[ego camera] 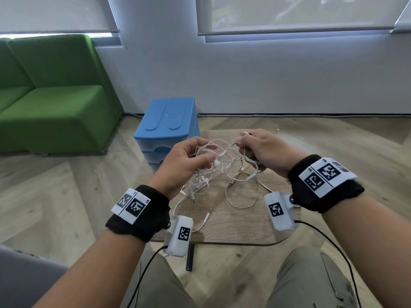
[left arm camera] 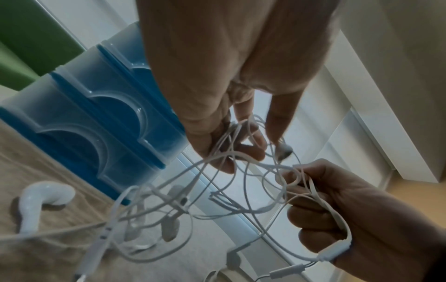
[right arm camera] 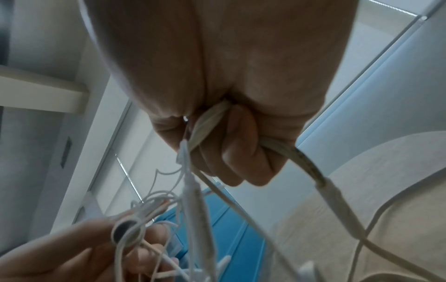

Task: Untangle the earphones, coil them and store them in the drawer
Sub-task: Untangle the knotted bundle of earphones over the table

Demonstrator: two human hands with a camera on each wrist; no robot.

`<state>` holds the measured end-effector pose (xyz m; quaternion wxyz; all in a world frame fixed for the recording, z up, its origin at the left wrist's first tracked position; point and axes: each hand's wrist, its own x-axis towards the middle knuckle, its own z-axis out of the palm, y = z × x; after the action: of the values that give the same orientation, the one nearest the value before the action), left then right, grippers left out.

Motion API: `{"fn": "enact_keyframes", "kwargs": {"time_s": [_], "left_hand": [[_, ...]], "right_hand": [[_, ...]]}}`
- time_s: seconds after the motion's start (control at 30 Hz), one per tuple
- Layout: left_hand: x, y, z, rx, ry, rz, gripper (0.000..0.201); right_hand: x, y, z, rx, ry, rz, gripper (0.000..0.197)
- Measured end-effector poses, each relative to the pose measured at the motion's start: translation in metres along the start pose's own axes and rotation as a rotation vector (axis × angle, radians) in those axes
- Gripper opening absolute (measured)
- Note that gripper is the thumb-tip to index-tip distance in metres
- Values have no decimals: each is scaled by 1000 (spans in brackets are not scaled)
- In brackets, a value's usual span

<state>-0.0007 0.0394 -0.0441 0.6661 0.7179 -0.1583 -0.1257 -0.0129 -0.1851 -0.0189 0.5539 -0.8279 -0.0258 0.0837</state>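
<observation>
A tangle of white and beige earphones (ego camera: 222,165) hangs between both hands above a small wooden table (ego camera: 233,227). My left hand (ego camera: 189,161) pinches several white strands (left arm camera: 224,145) at the tangle's left side. My right hand (ego camera: 260,150) grips a bunch of cords (right arm camera: 207,124) in a fist at the right side, with an inline remote (left arm camera: 334,251) below its fingers. Loose loops and jack plugs (ego camera: 208,215) trail onto the table. The blue drawer unit (ego camera: 166,127) stands behind the table's left side, its drawers closed (left arm camera: 96,122).
A green sofa (ego camera: 51,96) stands at the left on the wooden floor. A white wall with blinds (ego camera: 289,16) rises behind. A white earbud (left arm camera: 41,198) lies on the table. My knees (ego camera: 311,281) sit below the table's near edge.
</observation>
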Motion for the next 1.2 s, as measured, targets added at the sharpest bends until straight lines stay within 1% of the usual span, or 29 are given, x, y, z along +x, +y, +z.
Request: {"fn": "enact_keyframes", "kwargs": {"time_s": [0.07,0.13,0.23,0.33,0.4,0.5,0.57,0.67,0.77,0.87,1.03,1.13,1.2], "left_hand": [[-1,-1,0,41,-51,-14,21],[-2,-1,0,62,-61,-15,19],[-1,-2,-1,110,16,-4,12],[0,-2,0,172,61,11,13],[0,0,0,173,42,9,13],[-1,0,-1,178,-15,-13,21],[-1,1,-1,176,14,-1,25],[3,1,-2,185,64,18,29],[3,1,-2,203,16,-9,32],[2,-1,-2,211,-33,-39,33],[4,0,-2,225,-17,-14,35],[3,2,-2,249,0,-9,28],[3,3,-1,276,1,-5,20]], "right_hand": [[1,-1,0,-140,4,-27,27],[2,-3,-2,-294,22,-45,31],[4,0,-2,-371,56,-70,31],[5,4,2,-275,124,-95,26],[8,6,4,-234,181,-109,27],[10,7,2,-196,218,-102,29],[11,8,1,-99,230,-78,29],[11,8,0,-12,236,-55,23],[10,6,0,121,240,-37,28],[8,1,-4,259,278,-38,28],[8,-1,-3,222,244,-69,27],[7,-3,-2,239,240,-64,26],[6,-3,-3,180,213,-73,26]]}}
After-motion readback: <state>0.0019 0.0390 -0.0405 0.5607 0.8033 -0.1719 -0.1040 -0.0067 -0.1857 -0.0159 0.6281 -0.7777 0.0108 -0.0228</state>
